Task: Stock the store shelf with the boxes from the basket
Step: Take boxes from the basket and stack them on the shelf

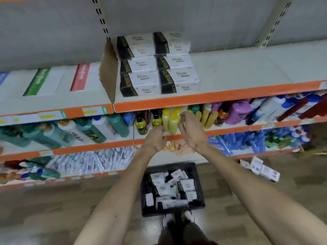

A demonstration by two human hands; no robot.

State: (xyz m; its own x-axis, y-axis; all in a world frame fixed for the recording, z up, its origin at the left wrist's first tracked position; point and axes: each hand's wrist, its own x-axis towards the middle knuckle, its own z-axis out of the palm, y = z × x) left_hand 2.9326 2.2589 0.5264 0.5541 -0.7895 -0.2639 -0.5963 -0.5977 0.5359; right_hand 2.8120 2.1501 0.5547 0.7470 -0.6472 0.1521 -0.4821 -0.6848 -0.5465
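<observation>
Black-and-white boxes (pixel 157 65) stand stacked in two columns on the top shelf (pixel 230 96), beside a cardboard divider (pixel 108 71). On the floor below, a black basket (pixel 200 188) holds several more of the same boxes (pixel 169 188), lying jumbled. Both my hands are raised in front of the second shelf, well below the stacked boxes and above the basket. My left hand (pixel 154 140) and my right hand (pixel 192 133) have loosely curled fingers, and I see nothing in either. Their palms face away from me.
Yellow bottles (pixel 170 121) stand right behind my hands on the second shelf, with green, purple and blue bottles alongside. Flat white cartons (pixel 44 82) lie at the top shelf's left. A few white boxes (pixel 260 168) lie on the floor at the right. My feet stand behind the basket.
</observation>
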